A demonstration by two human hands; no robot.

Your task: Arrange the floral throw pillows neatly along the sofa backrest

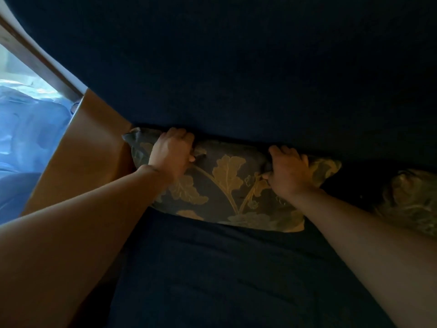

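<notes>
A grey floral pillow [227,183] with gold leaves leans against the dark blue sofa backrest [236,67] at the sofa's left end. Its lower edge rests on the seat cushion [224,275]. My left hand [171,153] grips the pillow's top edge near the left corner. Near the right corner, my right hand [287,171] grips the same edge. Both sets of fingers curl over the top, between pillow and backrest. A second floral pillow [411,200] lies at the right edge, partly cut off.
A tan leather armrest [80,150] borders the sofa on the left, touching the pillow's left corner. Beyond it is a bright window area with light blue fabric [26,129]. The scene is dim.
</notes>
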